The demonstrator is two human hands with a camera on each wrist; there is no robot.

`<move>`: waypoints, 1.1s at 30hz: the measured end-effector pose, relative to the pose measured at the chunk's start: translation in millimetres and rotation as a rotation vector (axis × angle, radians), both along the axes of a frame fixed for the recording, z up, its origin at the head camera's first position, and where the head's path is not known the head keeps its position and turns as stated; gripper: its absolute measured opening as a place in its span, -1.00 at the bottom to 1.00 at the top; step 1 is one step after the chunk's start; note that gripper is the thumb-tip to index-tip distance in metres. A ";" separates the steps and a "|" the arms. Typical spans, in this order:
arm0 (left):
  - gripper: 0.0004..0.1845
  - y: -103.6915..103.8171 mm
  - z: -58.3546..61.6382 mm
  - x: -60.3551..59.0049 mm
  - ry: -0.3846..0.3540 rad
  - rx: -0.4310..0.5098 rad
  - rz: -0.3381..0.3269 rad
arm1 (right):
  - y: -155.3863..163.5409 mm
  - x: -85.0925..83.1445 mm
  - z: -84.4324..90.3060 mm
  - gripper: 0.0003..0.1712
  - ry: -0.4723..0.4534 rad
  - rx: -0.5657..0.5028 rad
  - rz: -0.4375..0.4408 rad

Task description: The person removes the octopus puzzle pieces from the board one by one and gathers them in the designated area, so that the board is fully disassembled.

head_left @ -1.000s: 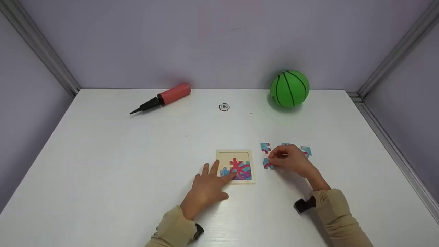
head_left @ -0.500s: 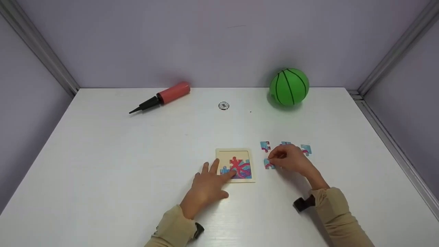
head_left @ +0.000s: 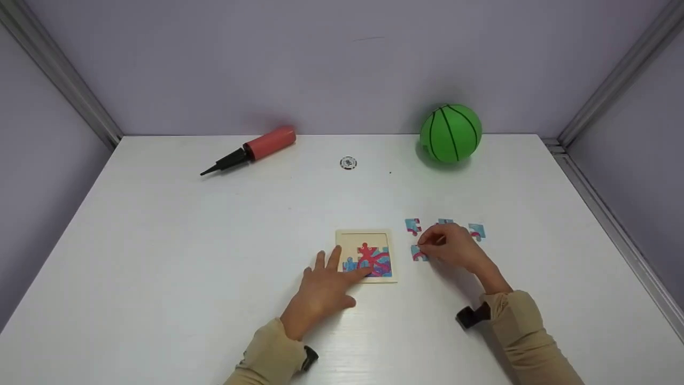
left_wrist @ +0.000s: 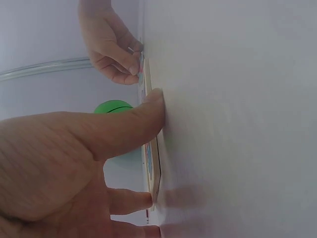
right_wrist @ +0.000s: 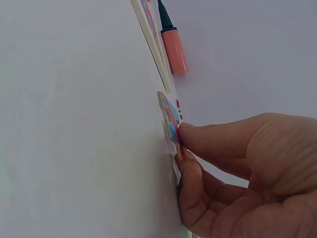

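My left hand (head_left: 322, 291) lies with fingers spread over the lower left of a small wooden puzzle tray (head_left: 394, 259). Its index finger extends across the fitted pieces, which show part of a red octopus (head_left: 367, 253) on blue and purple; the tray's upper part is bare wood. To the right of the tray, my right hand (head_left: 453, 248) pinches a blue-and-pink puzzle piece (right_wrist: 172, 124) between thumb and fingers, low over the table. Other loose pieces lie around it: one at upper left (head_left: 412, 226), one partly hidden behind the hand (head_left: 445, 221), and one at right (head_left: 476, 231).
A red and black hand pump (head_left: 270, 143) lies at the back left of the white table (head_left: 187, 240). A green ball (head_left: 451, 133) stands at the back right by the wall. Between them sits a round black-and-white marker (head_left: 348, 163).
The left index finger has shifted slightly right across the fitted pieces. My right hand stays almost still with its piece. The whole head view has shifted a little.
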State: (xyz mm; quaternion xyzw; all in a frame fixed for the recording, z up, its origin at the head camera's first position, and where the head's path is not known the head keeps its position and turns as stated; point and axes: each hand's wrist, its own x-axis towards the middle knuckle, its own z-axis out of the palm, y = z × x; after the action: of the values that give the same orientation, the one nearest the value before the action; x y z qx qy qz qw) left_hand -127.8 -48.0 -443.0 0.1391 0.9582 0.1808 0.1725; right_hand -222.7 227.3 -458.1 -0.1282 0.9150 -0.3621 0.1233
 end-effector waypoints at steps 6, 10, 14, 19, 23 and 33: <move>-0.33 -0.4 0.1 -0.5 0.003 -0.003 -0.004 | 0.5 -0.4 0.1 -0.94 0.000 -0.005 -0.004; -0.34 -1.1 1.6 -0.5 -0.013 0.012 -0.007 | -0.4 -1.1 1.7 -0.94 -0.026 -0.019 -0.027; -0.33 0.5 1.7 0.9 -0.036 0.035 0.002 | -4.8 -0.6 4.2 -0.93 -0.030 -0.024 -0.061; -0.32 4.3 3.8 4.0 -0.025 0.032 0.012 | -17.7 1.0 9.1 -0.92 0.014 -0.056 -0.034; -0.33 5.3 5.9 5.5 -0.029 0.011 0.004 | -33.0 1.4 12.5 -0.92 0.023 -0.093 0.025; -0.35 4.1 6.7 5.1 -0.011 -0.010 -0.029 | -79.8 -4.0 15.0 -0.81 0.002 -0.094 0.146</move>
State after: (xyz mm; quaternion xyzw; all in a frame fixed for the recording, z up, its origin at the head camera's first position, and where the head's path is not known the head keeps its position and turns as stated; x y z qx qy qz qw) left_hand -122.8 -44.0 -436.3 0.1512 0.9560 0.1743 0.1810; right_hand -226.6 147.4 -443.1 -0.2006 0.8853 -0.3947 0.1422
